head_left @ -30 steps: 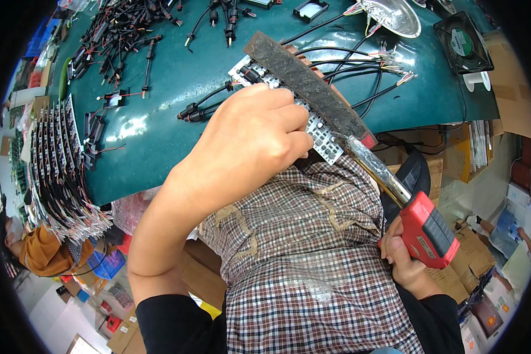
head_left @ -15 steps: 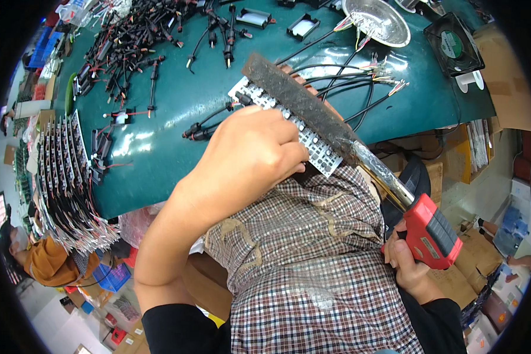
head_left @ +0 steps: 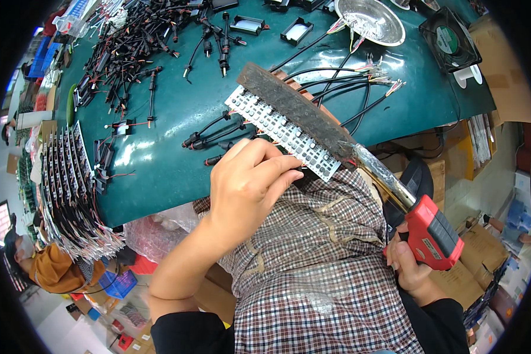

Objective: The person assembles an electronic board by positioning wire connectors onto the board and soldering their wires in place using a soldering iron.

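My left hand [head_left: 251,180] is closed in a pinch at the near edge of a white circuit board strip [head_left: 277,127]. A short dark bit, apparently a black cable, shows at its fingertips; the rest is hidden. My right hand [head_left: 408,265] grips the red-and-black handle of a soldering gun [head_left: 433,233], whose metal barrel points up and left. In line with the barrel, a dark, crusted bar [head_left: 295,109] lies along the board's far edge; I cannot tell whether they are joined. Black cables with connectors [head_left: 203,138] lead to the board's near side, left of my hand.
Black cables with stripped ends [head_left: 360,79] lie behind the bar, near a metal bowl [head_left: 386,26]. A fan [head_left: 449,42] stands at the far right. Many black connector cables [head_left: 130,50] pile up at the far left. Wired board strips [head_left: 68,177] are stacked at the left edge.
My left hand has drawn back toward me off the board, uncovering more of its strip and the black cables beside it. My right hand stays on the soldering gun, almost unmoved.
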Demonstrator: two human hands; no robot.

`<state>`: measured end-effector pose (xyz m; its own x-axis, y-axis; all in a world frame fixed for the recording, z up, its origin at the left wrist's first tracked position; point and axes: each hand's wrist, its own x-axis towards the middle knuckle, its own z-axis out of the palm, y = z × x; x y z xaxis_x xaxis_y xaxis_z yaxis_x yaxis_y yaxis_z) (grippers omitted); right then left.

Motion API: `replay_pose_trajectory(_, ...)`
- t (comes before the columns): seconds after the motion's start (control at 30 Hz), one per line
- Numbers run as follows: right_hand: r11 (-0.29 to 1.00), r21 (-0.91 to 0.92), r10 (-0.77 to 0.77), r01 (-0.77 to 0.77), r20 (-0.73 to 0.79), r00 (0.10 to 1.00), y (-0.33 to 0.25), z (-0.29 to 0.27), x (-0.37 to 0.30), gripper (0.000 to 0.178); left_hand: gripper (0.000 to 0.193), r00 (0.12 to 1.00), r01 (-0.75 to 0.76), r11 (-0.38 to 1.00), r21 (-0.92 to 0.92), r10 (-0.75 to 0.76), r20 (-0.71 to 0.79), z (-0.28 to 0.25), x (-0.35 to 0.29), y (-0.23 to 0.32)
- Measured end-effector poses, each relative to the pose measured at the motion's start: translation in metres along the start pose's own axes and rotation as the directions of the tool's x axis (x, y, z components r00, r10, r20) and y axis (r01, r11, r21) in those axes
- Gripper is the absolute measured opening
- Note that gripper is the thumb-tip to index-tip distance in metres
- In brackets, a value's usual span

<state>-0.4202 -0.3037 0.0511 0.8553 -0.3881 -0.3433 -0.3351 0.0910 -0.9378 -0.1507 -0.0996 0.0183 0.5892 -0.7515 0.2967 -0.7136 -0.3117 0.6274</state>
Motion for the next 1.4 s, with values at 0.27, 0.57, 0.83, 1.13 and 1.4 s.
replay_pose_trajectory(0.27, 0.995, -0.101, 0.001, 0.004, 0.044, 0.999, 0.000, 0.002, 0.002, 0.033, 0.021, 0.966, 0.211, 0.965, -0.154, -0.230, -0.118, 0.015, -0.013, 0.003)
replay_pose_trajectory(0.57, 0.934, -0.357, 0.045, -0.027, 0.043, 0.998, 0.001, 0.002, 0.001, 0.028, 0.025, 0.974, 0.094, 0.994, -0.056, -0.103, -0.201, 0.020, -0.017, 0.004)
replay_pose_trajectory(0.83, 0.931, -0.365, 0.055, -0.019, 0.090, 0.994, -0.003, 0.005, 0.008, 0.025, 0.027, 0.981, 0.022, 1.000, 0.019, -0.018, -0.192, 0.015, -0.012, 0.005)
replay_pose_trajectory(1.13, 0.926, -0.367, 0.115, -0.084, 0.064, 0.991, -0.002, 0.006, 0.007, 0.024, 0.027, 0.983, -0.018, 0.995, 0.099, 0.036, -0.182, 0.015, -0.010, 0.008)
replay_pose_trajectory(1.4, 0.920, -0.369, 0.163, -0.129, 0.063, 0.985, -0.002, 0.001, 0.002, 0.023, 0.029, 0.985, -0.032, 0.991, 0.126, 0.052, -0.162, 0.012, -0.008, 0.010)
